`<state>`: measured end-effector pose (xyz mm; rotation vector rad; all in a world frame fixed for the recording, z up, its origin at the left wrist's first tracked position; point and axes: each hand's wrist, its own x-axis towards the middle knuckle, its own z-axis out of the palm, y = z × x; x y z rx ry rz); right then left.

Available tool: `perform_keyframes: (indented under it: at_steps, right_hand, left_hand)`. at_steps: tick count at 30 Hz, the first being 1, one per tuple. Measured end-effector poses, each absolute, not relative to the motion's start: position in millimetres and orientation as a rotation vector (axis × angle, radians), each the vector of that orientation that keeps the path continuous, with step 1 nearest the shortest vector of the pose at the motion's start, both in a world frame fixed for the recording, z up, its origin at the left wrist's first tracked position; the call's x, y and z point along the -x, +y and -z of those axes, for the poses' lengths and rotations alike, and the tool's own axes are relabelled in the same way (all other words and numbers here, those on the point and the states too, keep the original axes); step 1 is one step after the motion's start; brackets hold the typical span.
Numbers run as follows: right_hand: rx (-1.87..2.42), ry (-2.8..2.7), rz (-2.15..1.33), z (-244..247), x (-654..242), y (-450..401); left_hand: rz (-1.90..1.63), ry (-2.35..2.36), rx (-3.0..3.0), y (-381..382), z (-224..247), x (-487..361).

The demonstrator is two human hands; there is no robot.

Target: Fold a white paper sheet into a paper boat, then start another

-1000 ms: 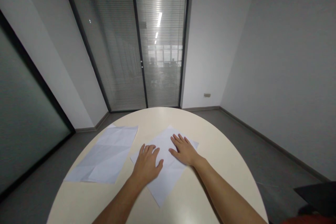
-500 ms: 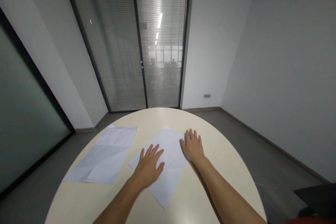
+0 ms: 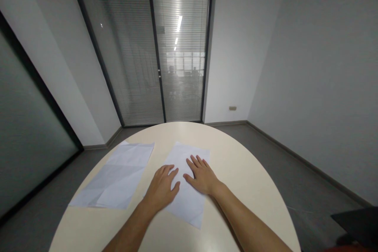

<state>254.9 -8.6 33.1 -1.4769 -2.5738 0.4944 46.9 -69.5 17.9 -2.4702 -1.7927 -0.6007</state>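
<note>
A white sheet of paper [image 3: 189, 208] lies on the round cream table [image 3: 236, 165], under and between my hands. My left hand [image 3: 162, 187] rests at the sheet's left side, fingers apart and slightly bent, holding nothing. On the sheet's right part lies my right hand [image 3: 201, 175], palm down with its fingers spread. Further left, creased white paper [image 3: 118, 175] lies near the table's left edge, apart from both hands.
Beyond the table stands a dark-framed glass door [image 3: 159, 55] with blinds. A dark object [image 3: 357, 222] is at the lower right, beside the table. White walls and a grey floor surround it.
The middle sheet has turned so that its near corner points further right. My right hand has moved left and nearer onto the sheet; my left hand has shifted slightly left, its fingers more bent.
</note>
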Motion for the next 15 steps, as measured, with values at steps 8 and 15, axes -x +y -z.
perform_keyframes:
  at_steps: [8,15]
  right_hand:
    - [1.448,-2.579,-0.499,-32.8,-254.4,-9.4]
    - [1.402,-2.589,-0.487,-29.8,-258.1,-6.1]
  left_hand:
    - [0.534,-1.838,2.492,-68.6,-19.6,-43.9]
    - [0.337,-1.918,2.596,-68.1,-17.5,-44.6]
